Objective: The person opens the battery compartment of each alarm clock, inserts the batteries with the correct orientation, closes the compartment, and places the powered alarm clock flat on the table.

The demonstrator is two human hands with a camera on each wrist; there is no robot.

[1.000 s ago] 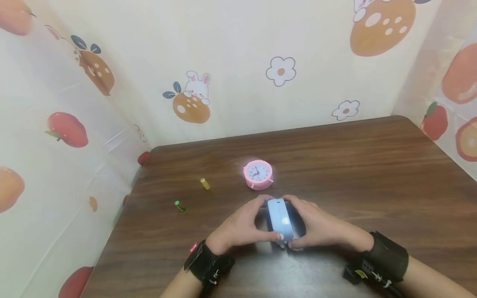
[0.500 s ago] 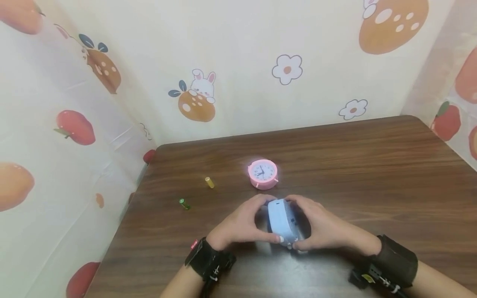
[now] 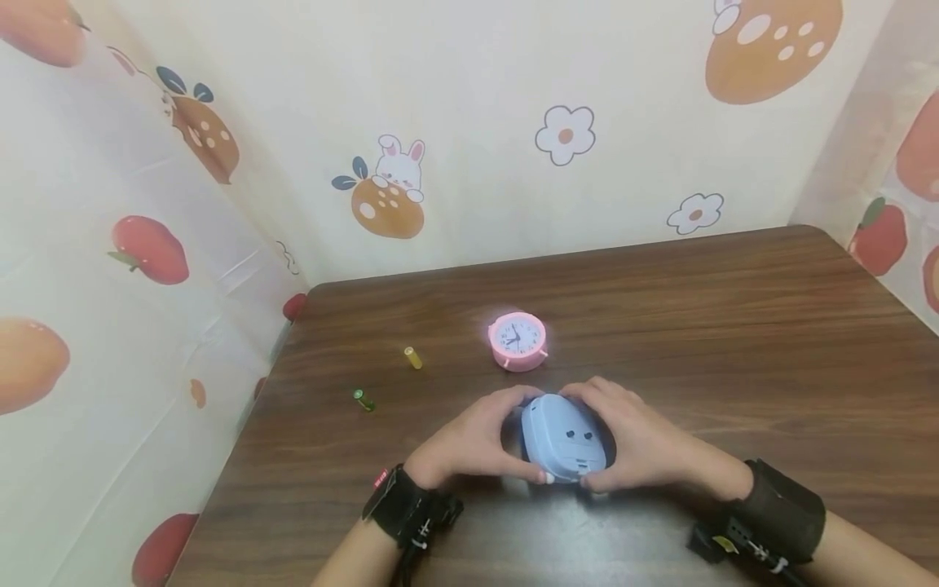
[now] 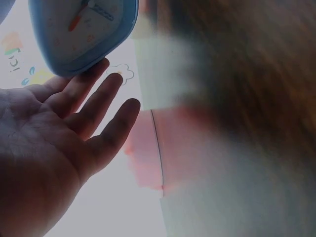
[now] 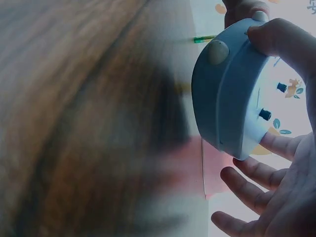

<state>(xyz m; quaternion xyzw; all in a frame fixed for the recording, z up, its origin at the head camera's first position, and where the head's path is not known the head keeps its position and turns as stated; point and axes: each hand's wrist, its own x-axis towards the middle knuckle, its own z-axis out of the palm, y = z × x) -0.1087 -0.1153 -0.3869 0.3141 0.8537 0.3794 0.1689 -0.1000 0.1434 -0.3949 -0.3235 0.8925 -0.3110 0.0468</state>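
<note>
A light blue alarm clock (image 3: pixel 561 440) is held between both hands over the table, its back with two black knobs turned up toward the head camera. My left hand (image 3: pixel 473 436) grips its left side, thumb at the near edge and fingers at the far edge. On the other side my right hand (image 3: pixel 638 440) holds it the same way. The left wrist view catches part of the clock's white dial (image 4: pixel 86 24) facing down, above spread fingers of the left hand (image 4: pixel 59 128). Two pale feet (image 5: pixel 218 52) show in the right wrist view.
Beyond the hands a pink round alarm clock (image 3: pixel 517 341) lies face up on the brown wooden table (image 3: pixel 697 326). To the left lie a yellow battery (image 3: pixel 413 358) and a green battery (image 3: pixel 363 400). A patterned curtain (image 3: pixel 469 187) borders the table at the back and sides.
The blue alarm clock has been turned in the hands, from its narrow side facing up to its back facing up. The hands stay in nearly the same place; the head view shifted slightly.
</note>
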